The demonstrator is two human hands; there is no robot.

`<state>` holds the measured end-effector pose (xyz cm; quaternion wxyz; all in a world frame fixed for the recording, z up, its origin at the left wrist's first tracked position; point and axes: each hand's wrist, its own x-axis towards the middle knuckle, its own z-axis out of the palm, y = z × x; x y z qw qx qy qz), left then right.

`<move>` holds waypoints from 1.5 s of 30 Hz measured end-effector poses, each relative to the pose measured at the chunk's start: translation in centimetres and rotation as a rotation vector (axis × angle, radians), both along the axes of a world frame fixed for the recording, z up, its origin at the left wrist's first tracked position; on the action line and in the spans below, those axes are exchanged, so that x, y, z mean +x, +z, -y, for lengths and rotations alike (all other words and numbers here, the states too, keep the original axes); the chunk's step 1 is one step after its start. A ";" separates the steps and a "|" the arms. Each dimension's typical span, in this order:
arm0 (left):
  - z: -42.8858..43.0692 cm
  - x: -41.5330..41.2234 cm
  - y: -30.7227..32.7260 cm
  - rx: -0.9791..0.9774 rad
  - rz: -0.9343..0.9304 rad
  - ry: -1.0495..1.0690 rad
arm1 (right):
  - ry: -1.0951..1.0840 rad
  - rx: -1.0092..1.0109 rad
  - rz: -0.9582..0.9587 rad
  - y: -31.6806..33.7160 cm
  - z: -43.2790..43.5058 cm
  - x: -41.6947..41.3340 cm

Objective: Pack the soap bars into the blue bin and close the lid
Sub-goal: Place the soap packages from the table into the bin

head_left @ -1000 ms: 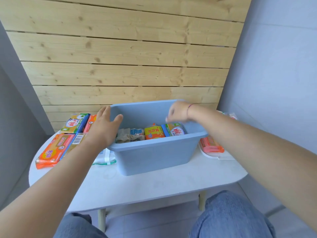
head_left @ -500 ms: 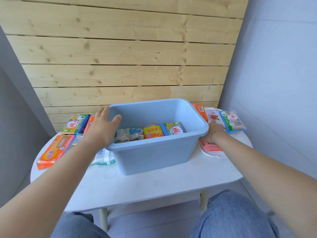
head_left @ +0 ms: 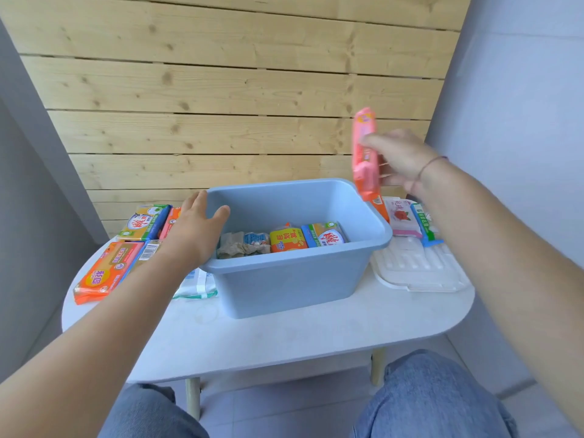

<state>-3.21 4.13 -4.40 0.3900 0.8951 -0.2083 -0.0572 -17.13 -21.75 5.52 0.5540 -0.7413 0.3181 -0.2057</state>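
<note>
The blue bin [head_left: 294, 279] stands open in the middle of the white table [head_left: 284, 336], with several wrapped soap bars [head_left: 289, 240] along its near inner wall. My left hand [head_left: 196, 229] rests on the bin's left rim, fingers spread. My right hand [head_left: 401, 159] holds a pink soap pack [head_left: 363, 153] upright in the air above the bin's back right corner. The white lid [head_left: 420, 270] lies flat on the table right of the bin.
More soap packs lie left of the bin: an orange one [head_left: 104, 273], a yellow-blue one [head_left: 142, 222]. A white wrapper [head_left: 197, 284] sits by the bin's left base. A white-pink pack [head_left: 403, 219] and a green-blue pack [head_left: 425, 226] lie right of the bin. A wooden plank wall rises behind the table.
My right hand left the bin, reached down to the right side of the table, took the pink soap pack off the lid and lifted it above the bin's corner. The left hand stayed put.
</note>
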 end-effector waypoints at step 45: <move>-1.2 -1.6 0.8 0.088 0.167 -0.218 | -0.462 -0.595 -0.789 -17.4 16.0 -5.2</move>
